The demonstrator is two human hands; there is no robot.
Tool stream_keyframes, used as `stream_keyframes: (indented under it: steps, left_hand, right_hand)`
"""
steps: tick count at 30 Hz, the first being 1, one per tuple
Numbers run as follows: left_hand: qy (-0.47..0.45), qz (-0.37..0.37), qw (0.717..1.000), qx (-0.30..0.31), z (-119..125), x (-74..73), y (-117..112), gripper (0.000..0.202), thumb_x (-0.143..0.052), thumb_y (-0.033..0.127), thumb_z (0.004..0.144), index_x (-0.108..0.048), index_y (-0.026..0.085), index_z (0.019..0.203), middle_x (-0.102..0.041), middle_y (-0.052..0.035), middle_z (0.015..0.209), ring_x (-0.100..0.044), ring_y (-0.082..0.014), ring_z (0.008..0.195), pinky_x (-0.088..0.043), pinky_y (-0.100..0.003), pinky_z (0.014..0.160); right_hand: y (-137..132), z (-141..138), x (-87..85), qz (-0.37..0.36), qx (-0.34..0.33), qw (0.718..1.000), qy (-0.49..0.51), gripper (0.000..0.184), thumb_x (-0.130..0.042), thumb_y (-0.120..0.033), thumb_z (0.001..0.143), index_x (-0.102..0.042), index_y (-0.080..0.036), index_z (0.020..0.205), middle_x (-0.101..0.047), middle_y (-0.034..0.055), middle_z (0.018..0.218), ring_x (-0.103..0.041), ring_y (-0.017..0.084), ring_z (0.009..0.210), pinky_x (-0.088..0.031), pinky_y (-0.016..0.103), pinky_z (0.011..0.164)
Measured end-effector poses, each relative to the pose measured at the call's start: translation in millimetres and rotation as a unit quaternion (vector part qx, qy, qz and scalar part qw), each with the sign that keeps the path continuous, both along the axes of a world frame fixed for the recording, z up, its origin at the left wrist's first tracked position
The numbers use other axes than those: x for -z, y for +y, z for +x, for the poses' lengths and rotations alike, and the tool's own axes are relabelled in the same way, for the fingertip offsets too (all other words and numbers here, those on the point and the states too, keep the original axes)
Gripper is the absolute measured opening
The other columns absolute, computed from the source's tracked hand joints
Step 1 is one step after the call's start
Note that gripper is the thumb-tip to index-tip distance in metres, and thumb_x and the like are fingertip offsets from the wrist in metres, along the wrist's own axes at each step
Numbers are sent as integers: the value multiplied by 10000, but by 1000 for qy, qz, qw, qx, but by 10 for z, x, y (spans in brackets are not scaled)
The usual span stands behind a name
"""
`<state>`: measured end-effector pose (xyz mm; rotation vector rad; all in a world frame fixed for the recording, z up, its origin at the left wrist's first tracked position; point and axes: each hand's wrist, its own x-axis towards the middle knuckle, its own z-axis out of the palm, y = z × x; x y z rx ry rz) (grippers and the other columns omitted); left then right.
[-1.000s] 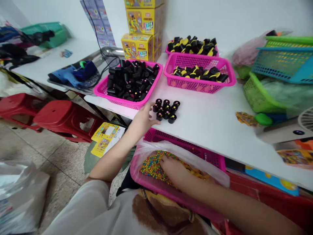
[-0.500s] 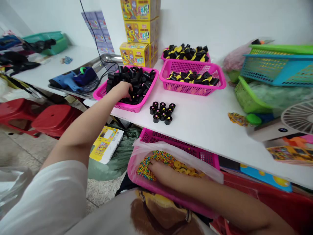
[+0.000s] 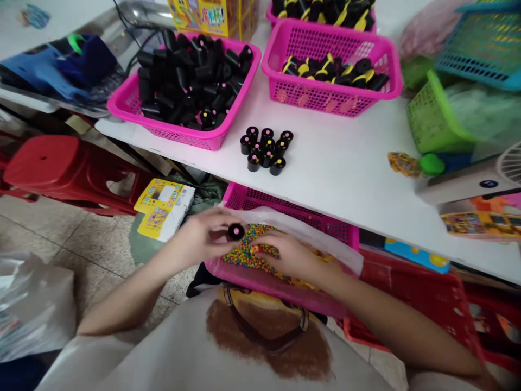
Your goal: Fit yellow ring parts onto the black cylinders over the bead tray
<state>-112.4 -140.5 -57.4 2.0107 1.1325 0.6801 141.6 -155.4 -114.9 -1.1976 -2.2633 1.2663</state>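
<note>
My left hand (image 3: 199,237) is shut on a small black tube (image 3: 236,232), holding it just above the beads with its open end showing. My right hand (image 3: 285,254) rests on the multicoloured beads (image 3: 248,252), its fingertips sunk among them. The beads lie in a plastic-lined pink tray (image 3: 260,285) at my lap, with yellow rings partly hidden past my right hand. On the white table (image 3: 337,168), several filled black tubes (image 3: 264,149) stand upright. A pink basket (image 3: 163,129) is heaped with black tubes, and another pink basket (image 3: 325,103) holds yellow-banded ones.
A third basket of yellow-banded tubes (image 3: 321,11) sits at the far edge of the table. Yellow boxes (image 3: 207,11) stand behind. Green and blue baskets (image 3: 435,122) and a white fan (image 3: 510,165) sit right. Red stools (image 3: 52,165) stand on the floor at left.
My left hand has come from the heap of black tubes down over the beads, now holding a tube. My right hand stays in the beads. The view has tilted lower.
</note>
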Motion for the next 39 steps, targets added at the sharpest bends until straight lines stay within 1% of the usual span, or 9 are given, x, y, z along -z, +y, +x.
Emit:
stream_keyframes:
  steps: [3,5,16,20,26,29,31,35,39]
  left_hand:
    - [-22,-50,998,9,103,388,-207,289,-770,203,849,-765,207,1138,-784,-72,1096,-759,-185,911,-633,-285,802]
    - [-28,-57,998,21,162,522,-249,268,-796,198,834,-768,206,1100,-802,-69,1108,-761,-213,987,-628,-334,898]
    - [-41,-8,998,37,298,643,-197,271,-787,149,839,-735,182,1104,-785,-102,1153,-746,-241,1060,-617,-392,949]
    - [-50,-24,998,16,248,557,-215,300,-790,186,838,-735,198,1133,-776,-107,1199,-743,-252,1116,-620,-409,987]
    - [-48,-46,997,-37,4,27,-175,244,-796,254,840,-769,234,1082,-790,-58,1072,-764,-174,920,-661,-264,784]
    - [-39,-4,998,-56,-32,-134,9,268,-811,314,833,-779,218,1081,-792,-68,1087,-758,-178,910,-655,-277,803]
    - [-41,17,994,-98,6,-118,228,340,-814,348,830,-765,204,1135,-786,-76,1119,-752,-173,888,-649,-293,817]
    - [-61,50,977,-198,191,110,790,517,-832,223,787,-647,179,1268,-773,-50,1019,-738,-159,858,-629,-303,836]
    - [-71,24,973,-217,391,320,1199,486,-809,108,774,-552,201,1176,-770,-41,1000,-742,-149,821,-623,-295,810]
  right_hand:
    - [-43,63,-166,63,32,997,39,257,-605,-143,974,-733,-207,1187,-760,96,1194,-716,216,1117,-574,413,1015]
    - [-66,64,-247,98,21,994,33,284,-570,-135,993,-725,-229,1212,-731,92,1217,-703,209,1134,-576,412,1021]
    - [-140,-56,-479,180,-64,973,-131,316,-427,-131,1062,-684,-179,1241,-699,105,1156,-648,243,1111,-539,436,1041]
    - [-134,17,-589,122,-41,983,-128,400,-432,-66,1015,-689,-214,1283,-685,102,1237,-633,259,1198,-518,439,1070]
    - [-95,16,-439,47,-97,957,-270,403,-470,33,925,-762,-161,1124,-713,150,1141,-691,286,1071,-537,442,979]
    - [-107,-96,-272,24,-150,934,-323,360,-484,22,936,-762,-117,1118,-715,188,1166,-687,314,1120,-531,439,988]
    - [-132,-163,-170,22,-156,932,-327,349,-479,10,948,-763,-109,1112,-711,198,1194,-681,320,1155,-534,422,986]
    - [-189,-248,-24,21,-145,928,-341,382,-436,17,953,-740,-87,1162,-693,221,1228,-695,321,1136,-559,396,917]
    - [-204,-369,45,23,-141,927,-347,404,-405,20,958,-730,-79,1178,-689,227,1239,-700,327,1123,-566,386,883]
